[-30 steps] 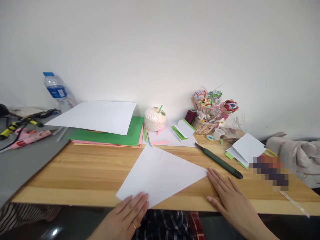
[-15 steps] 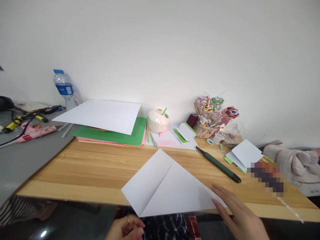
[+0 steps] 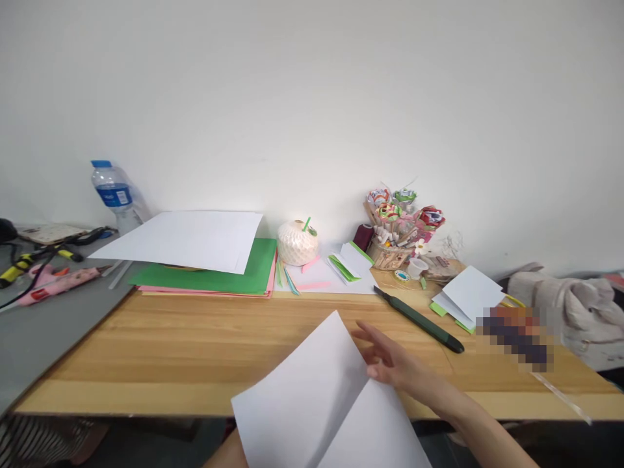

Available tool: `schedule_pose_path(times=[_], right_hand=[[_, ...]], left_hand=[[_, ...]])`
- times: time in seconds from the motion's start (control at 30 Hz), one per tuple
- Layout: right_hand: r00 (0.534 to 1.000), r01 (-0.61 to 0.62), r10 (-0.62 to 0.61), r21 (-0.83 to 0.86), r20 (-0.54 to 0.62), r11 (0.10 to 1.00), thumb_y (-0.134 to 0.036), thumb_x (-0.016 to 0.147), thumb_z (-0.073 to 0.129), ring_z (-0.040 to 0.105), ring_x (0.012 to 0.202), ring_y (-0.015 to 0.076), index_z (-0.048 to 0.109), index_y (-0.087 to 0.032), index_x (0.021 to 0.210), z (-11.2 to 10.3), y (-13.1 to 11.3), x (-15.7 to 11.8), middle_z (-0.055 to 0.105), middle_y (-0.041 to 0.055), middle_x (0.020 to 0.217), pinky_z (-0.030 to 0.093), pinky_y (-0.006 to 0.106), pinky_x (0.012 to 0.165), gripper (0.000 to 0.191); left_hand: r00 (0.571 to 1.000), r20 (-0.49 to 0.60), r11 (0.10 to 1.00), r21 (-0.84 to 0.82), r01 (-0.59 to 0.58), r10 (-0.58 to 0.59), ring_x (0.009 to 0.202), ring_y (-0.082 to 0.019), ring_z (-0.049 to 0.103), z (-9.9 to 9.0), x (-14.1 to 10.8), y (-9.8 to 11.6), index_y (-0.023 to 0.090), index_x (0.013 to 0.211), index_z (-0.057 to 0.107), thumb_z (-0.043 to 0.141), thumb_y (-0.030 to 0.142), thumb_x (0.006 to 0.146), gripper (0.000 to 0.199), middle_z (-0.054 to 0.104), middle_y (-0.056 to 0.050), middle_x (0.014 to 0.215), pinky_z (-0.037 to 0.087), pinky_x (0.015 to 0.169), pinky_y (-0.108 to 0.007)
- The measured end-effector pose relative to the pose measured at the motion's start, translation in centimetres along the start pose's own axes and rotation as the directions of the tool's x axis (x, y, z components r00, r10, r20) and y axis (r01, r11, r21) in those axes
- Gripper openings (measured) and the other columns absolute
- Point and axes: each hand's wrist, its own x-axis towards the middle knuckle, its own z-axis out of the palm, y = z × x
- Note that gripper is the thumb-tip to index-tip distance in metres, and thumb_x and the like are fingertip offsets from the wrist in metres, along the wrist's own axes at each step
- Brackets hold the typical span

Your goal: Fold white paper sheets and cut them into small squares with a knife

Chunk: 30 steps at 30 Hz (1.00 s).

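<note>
A white sheet of paper (image 3: 302, 390) with a folded flap is tilted over the table's front edge. The fold runs diagonally across it, and the flap stands slightly raised on the right. My right hand (image 3: 385, 361) is at the sheet's right side, thumb against the flap's edge and the other fingers curved behind the paper, gripping it. Only the wrist part of my left hand (image 3: 228, 452) shows at the lower left; its fingers are hidden beneath the sheet. A dark green craft knife (image 3: 422, 322) lies on the table to the right of my right hand.
Behind are a stack of coloured paper (image 3: 244, 279) under white sheets, a woven white ornament (image 3: 297, 244) and a basket of paper flowers (image 3: 390, 257). Folded papers (image 3: 470, 292) lie right. A pink glue gun (image 3: 58, 283) and a water bottle (image 3: 114, 195) stand left.
The sheet has lifted and turned nearer to me, its flap now raised. My right hand moved left and up to the flap's edge. My left hand went under the paper.
</note>
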Motion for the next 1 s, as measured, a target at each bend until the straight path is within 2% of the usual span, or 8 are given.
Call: schedule_pose_path(times=[0.13,0.23,0.3,0.37,0.47,0.57,0.77,1.0], right_hand=[[0.990,-0.060,0.004,0.399,0.140,0.915,-0.055,0.062,0.068,0.060,0.097,0.0246,0.053,-0.021,0.122,-1.5,-1.2,-2.0,0.065,0.0073,0.108,0.049,0.039,0.081,0.070],[0.997,-0.044,0.062,0.303,-0.051,0.952,-0.047,0.060,0.073,0.064,0.076,0.0210,0.068,-0.019,0.090,-3.5,-2.8,-3.3,0.069,0.0038,0.085,0.052,0.033,0.066,0.042],[0.964,0.060,-0.029,0.112,-0.264,0.992,-0.045,0.063,0.072,0.063,0.069,0.0191,0.069,-0.020,0.074,-5.3,-4.8,-4.1,0.068,0.0026,0.075,0.052,0.031,0.061,0.028],[0.859,0.220,-0.256,-0.131,-0.444,0.967,-0.043,0.068,0.069,0.062,0.067,0.0184,0.069,-0.024,0.072,-6.9,-7.3,-4.8,0.067,0.0018,0.071,0.051,0.029,0.060,0.019],[0.762,0.397,-0.530,-0.378,-0.372,0.836,-0.052,0.079,0.053,0.062,0.072,0.0202,0.069,-0.028,0.076,-7.6,-9.6,-4.9,0.066,0.0045,0.077,0.050,0.032,0.064,0.029],[0.820,0.284,-0.483,-0.516,-0.305,0.808,-0.049,0.081,0.050,0.062,0.080,0.0222,0.067,-0.029,0.078,-5.5,-7.7,-3.7,0.067,0.0066,0.084,0.049,0.034,0.071,0.027],[0.838,0.381,-0.543,-0.654,-0.056,0.654,-0.018,0.084,0.045,0.061,0.091,0.0200,0.065,-0.019,0.091,0.1,2.2,-1.2,0.068,0.0100,0.095,0.051,0.034,0.076,0.021],[0.881,0.310,-0.472,-0.703,-0.042,0.641,-0.007,0.081,0.043,0.042,0.124,0.0199,0.051,-0.022,0.124,0.9,5.2,-1.9,0.055,0.0066,0.126,0.042,0.038,0.097,0.046]], left_hand=[[0.965,0.164,0.958,0.166,-0.232,0.205,0.094,-0.026,0.061,-3.3,0.0,5.1,0.031,0.106,0.065,0.061,0.052,0.074,0.039,0.068,-0.004,0.099,0.052,0.078,-0.039],[0.946,0.142,0.910,0.264,-0.321,0.292,0.090,-0.021,0.062,-4.8,0.9,8.6,0.030,0.096,0.070,0.051,0.042,0.085,0.024,0.068,0.001,0.100,0.049,0.083,-0.034],[0.907,0.019,0.853,0.333,-0.402,0.420,0.085,-0.019,0.063,-5.5,1.8,10.3,0.029,0.093,0.070,0.052,0.036,0.086,0.021,0.069,0.002,0.093,0.051,0.078,-0.029],[0.808,-0.088,0.766,0.392,-0.510,0.583,0.080,-0.017,0.063,-6.2,2.8,11.5,0.028,0.090,0.070,0.053,0.033,0.086,0.018,0.068,0.002,0.088,0.051,0.070,-0.025],[0.627,-0.110,0.590,0.492,-0.640,0.771,0.077,-0.014,0.060,-7.2,4.6,11.8,0.027,0.091,0.069,0.050,0.030,0.089,0.020,0.064,-0.001,0.086,0.048,0.067,-0.023],[0.529,-0.026,0.438,0.596,-0.673,0.848,0.079,-0.015,0.057,-7.6,6.6,9.6,0.021,0.093,0.067,0.049,0.027,0.090,0.019,0.062,-0.004,0.083,0.046,0.069,-0.028],[0.667,0.244,0.307,0.743,-0.595,0.704,0.088,-0.017,0.055,-7.0,8.5,2.3,0.020,0.088,0.066,0.040,0.011,0.090,0.028,0.064,-0.004,0.082,0.047,0.073,-0.029],[0.752,0.362,0.289,0.762,-0.579,0.551,0.113,-0.019,0.048,-7.7,7.0,0.7,0.024,0.119,0.055,0.036,0.007,0.088,0.040,0.059,-0.003,0.119,0.042,0.094,-0.037]])
